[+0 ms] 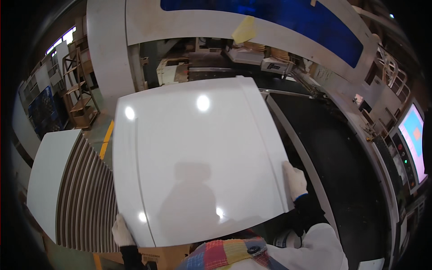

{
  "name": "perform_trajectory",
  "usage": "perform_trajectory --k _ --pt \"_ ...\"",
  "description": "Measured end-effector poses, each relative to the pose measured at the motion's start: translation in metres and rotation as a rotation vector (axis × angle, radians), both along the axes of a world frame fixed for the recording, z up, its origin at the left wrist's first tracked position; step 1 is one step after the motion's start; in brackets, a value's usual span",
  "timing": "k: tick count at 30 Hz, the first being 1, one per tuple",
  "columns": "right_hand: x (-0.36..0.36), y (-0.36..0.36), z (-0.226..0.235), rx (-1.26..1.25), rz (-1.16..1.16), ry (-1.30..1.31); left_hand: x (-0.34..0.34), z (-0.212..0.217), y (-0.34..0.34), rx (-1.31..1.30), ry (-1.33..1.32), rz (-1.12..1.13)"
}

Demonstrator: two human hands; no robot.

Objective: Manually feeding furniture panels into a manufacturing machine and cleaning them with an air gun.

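Note:
A large glossy white panel (198,144) fills the middle of the view, with a groove running along each side. Lamps and a dark outline reflect in its surface. My left hand (121,231), in a white glove, grips the panel at its near left corner. On the right edge, towards the near corner, my gloved right hand (295,180) is closed round the panel. The fingers under the panel are hidden on both sides. Close to my left hand stands a stack of boards (85,193) with pale faces and brown-and-white striped edges.
Beyond the panel is a machine with a pale hood (180,27) and blue window (270,18); yellow material (244,29) hangs from the hood. A black bed (342,157) runs along the right, near a lit control screen (413,135). A cardboard box (168,255) lies below.

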State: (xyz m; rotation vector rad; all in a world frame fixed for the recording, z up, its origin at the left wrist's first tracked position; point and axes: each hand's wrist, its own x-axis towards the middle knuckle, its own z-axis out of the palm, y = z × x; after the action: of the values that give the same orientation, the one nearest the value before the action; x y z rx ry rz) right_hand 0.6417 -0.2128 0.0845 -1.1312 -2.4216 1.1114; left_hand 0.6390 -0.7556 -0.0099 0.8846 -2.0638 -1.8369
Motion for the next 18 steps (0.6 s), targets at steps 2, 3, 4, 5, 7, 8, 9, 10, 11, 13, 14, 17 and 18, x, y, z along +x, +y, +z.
perform_trajectory --k 2,3,4,5,7,8,9,10,11,13,14,17,18 --pt "0.020 0.039 -0.001 0.029 -0.120 -0.022 -0.033 0.002 0.033 -0.097 -0.036 -0.125" --pt "0.033 0.062 -0.005 -0.008 -0.146 0.073 -0.048 0.012 0.056 -0.184 -0.101 -0.207" --pt "0.040 0.071 0.000 -0.050 -0.199 0.081 -0.063 0.012 0.079 -0.157 -0.112 -0.215" --pt "0.044 0.080 0.008 -0.087 -0.250 0.096 -0.079 0.004 0.096 -0.097 -0.066 -0.256" --pt "0.049 0.119 0.005 -0.091 -0.374 0.146 -0.115 -0.004 0.137 -0.245 -0.045 -0.329" --pt "0.048 0.132 0.007 -0.082 -0.414 0.164 -0.130 0.002 0.162 -0.241 -0.043 -0.335" --pt "0.043 0.150 0.008 -0.078 -0.420 0.164 -0.147 0.010 0.189 -0.285 -0.048 -0.402" --pt "0.039 0.169 0.010 -0.084 -0.458 0.134 -0.163 0.016 0.212 -0.330 -0.051 -0.469" --pt "0.034 0.189 0.012 -0.090 -0.496 0.103 -0.188 0.006 0.234 -0.325 -0.028 -0.500" --pt "0.024 0.241 0.012 -0.091 -0.502 0.143 -0.224 0.009 0.293 -0.335 -0.032 -0.573" --pt "0.017 0.274 0.009 -0.006 -0.426 0.096 -0.245 0.007 0.320 -0.334 -0.025 -0.581" --pt "-0.037 0.346 0.007 -0.080 -0.444 0.159 -0.305 0.004 0.410 -0.522 -0.053 -0.733" --pt "-0.048 0.378 -0.001 -0.040 -0.492 0.109 -0.316 0.007 0.444 -0.538 -0.080 -0.679"
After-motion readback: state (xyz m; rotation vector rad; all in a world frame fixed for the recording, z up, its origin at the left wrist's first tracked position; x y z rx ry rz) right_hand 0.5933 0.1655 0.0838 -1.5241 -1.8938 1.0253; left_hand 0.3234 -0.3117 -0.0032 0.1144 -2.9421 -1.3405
